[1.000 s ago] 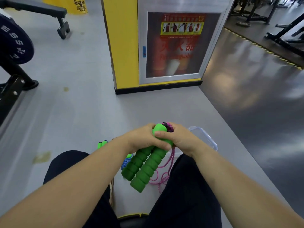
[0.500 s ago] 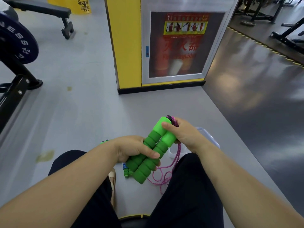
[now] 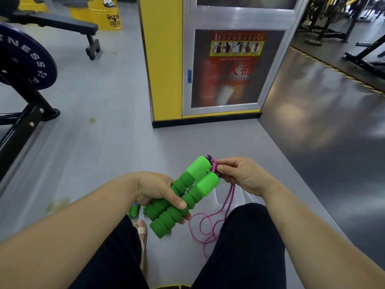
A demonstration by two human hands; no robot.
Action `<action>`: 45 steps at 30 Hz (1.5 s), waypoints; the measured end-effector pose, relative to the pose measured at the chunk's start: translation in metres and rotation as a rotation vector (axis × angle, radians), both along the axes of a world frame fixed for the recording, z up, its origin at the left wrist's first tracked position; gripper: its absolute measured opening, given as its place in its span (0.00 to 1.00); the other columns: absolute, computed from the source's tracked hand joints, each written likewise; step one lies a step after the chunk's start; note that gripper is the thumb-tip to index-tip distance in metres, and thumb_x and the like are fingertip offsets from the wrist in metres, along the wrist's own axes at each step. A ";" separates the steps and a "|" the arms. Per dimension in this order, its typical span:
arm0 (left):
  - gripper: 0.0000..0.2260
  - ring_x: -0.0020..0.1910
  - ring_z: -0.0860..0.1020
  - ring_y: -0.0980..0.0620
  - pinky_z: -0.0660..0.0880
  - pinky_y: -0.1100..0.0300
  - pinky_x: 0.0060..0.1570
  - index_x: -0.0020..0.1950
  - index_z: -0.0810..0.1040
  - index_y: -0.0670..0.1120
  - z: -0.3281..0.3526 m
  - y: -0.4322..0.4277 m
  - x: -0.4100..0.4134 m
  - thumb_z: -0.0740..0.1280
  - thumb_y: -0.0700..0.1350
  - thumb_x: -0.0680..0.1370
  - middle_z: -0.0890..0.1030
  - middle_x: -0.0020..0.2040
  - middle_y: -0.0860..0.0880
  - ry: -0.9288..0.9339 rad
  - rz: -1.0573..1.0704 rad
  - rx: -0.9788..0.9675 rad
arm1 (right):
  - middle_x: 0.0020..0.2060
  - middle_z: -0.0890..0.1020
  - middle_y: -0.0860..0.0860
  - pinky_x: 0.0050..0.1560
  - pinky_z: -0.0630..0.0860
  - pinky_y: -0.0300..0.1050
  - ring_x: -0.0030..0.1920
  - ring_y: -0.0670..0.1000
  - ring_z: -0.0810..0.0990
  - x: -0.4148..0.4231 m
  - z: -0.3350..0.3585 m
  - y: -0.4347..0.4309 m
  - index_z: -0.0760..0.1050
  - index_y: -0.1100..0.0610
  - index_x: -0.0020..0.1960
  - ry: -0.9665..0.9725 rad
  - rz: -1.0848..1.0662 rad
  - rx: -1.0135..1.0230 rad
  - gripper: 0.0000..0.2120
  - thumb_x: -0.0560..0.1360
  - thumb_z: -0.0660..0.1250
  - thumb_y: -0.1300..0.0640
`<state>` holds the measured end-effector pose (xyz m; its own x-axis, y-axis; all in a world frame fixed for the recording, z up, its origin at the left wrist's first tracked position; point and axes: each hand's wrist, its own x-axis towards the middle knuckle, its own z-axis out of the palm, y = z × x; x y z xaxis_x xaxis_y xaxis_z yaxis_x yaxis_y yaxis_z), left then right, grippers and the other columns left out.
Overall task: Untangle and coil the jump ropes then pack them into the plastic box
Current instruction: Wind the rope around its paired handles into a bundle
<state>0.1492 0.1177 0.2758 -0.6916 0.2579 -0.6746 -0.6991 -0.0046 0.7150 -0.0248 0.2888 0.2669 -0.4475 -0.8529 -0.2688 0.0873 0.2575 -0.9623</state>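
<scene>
My left hand [image 3: 158, 191] grips two green foam jump-rope handles [image 3: 183, 195] side by side near their lower ends, tilted up to the right. My right hand [image 3: 239, 176] pinches the pink rope [image 3: 226, 203] where it leaves the handle tops. The rope hangs down in loose loops between my knees. A clear plastic box [image 3: 220, 202] stands on the floor behind the rope, mostly hidden by my right arm and leg. Another green handle [image 3: 133, 211] with a bit of blue rope lies on the floor under my left hand.
I sit on the grey gym floor with my dark-trousered legs apart. A yellow pillar with a fire-extinguisher cabinet [image 3: 225, 71] stands ahead. A weight plate on a black rack [image 3: 23, 63] is at left, a bench [image 3: 62, 24] behind it, and more machines at far right.
My left hand slid down the handles toward their lower ends. My right hand moved off the handle tops and now pinches the pink rope beside them.
</scene>
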 end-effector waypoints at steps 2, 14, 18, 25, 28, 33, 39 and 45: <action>0.14 0.42 0.83 0.48 0.77 0.48 0.53 0.53 0.77 0.39 0.000 0.000 0.000 0.69 0.37 0.68 0.84 0.44 0.44 -0.001 0.002 -0.031 | 0.36 0.83 0.49 0.40 0.74 0.33 0.36 0.45 0.74 -0.003 0.000 0.001 0.82 0.52 0.47 0.005 0.016 -0.002 0.10 0.75 0.64 0.65; 0.20 0.42 0.84 0.48 0.81 0.53 0.39 0.44 0.85 0.43 0.006 0.005 -0.007 0.82 0.45 0.56 0.84 0.43 0.44 0.266 0.378 0.355 | 0.25 0.72 0.46 0.28 0.60 0.35 0.22 0.42 0.62 0.035 -0.040 0.003 0.78 0.58 0.41 -0.095 -0.254 -0.158 0.05 0.73 0.66 0.58; 0.03 0.38 0.83 0.48 0.81 0.52 0.42 0.46 0.80 0.40 0.008 0.006 -0.025 0.67 0.37 0.74 0.84 0.41 0.44 0.142 0.526 -0.008 | 0.28 0.74 0.45 0.35 0.68 0.41 0.28 0.42 0.69 0.051 -0.044 -0.004 0.72 0.54 0.40 0.679 0.069 0.180 0.11 0.80 0.57 0.59; 0.07 0.43 0.78 0.45 0.72 0.58 0.39 0.46 0.76 0.44 0.011 0.003 -0.043 0.69 0.45 0.72 0.78 0.40 0.48 0.152 -0.014 -1.342 | 0.49 0.79 0.57 0.43 0.71 0.48 0.52 0.60 0.77 0.073 0.000 -0.017 0.70 0.57 0.55 1.310 0.512 0.485 0.12 0.81 0.52 0.52; 0.07 0.47 0.79 0.46 0.70 0.58 0.38 0.51 0.77 0.45 0.009 0.019 -0.047 0.62 0.39 0.75 0.79 0.46 0.48 0.188 -0.300 -1.679 | 0.43 0.77 0.52 0.32 0.61 0.43 0.49 0.57 0.77 0.071 0.036 -0.028 0.72 0.54 0.54 1.466 0.603 0.489 0.11 0.81 0.53 0.51; 0.10 0.52 0.79 0.44 0.69 0.56 0.40 0.52 0.77 0.43 0.012 0.037 -0.047 0.58 0.35 0.77 0.80 0.52 0.47 0.281 -0.660 -1.807 | 0.41 0.81 0.48 0.38 0.68 0.43 0.41 0.48 0.74 0.037 0.074 -0.036 0.79 0.49 0.52 1.370 0.574 0.401 0.10 0.76 0.63 0.47; 0.09 0.49 0.78 0.46 0.71 0.56 0.42 0.56 0.76 0.49 0.022 0.036 -0.037 0.65 0.49 0.77 0.80 0.49 0.49 0.501 -0.504 -1.539 | 0.32 0.81 0.47 0.35 0.70 0.32 0.31 0.40 0.74 0.001 0.057 -0.023 0.83 0.50 0.44 0.723 0.375 0.219 0.03 0.71 0.71 0.54; 0.10 0.45 0.79 0.50 0.77 0.59 0.47 0.50 0.79 0.49 0.034 0.022 -0.024 0.74 0.47 0.71 0.82 0.43 0.50 0.549 0.062 -0.936 | 0.25 0.70 0.44 0.28 0.66 0.37 0.21 0.41 0.68 0.015 -0.001 0.006 0.77 0.51 0.39 0.276 0.043 0.200 0.13 0.79 0.59 0.61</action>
<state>0.1256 0.1396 0.3098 -0.9529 -0.2436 -0.1805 -0.3005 0.6807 0.6681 -0.0097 0.2948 0.2657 -0.4918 -0.8151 -0.3063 -0.1842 0.4412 -0.8783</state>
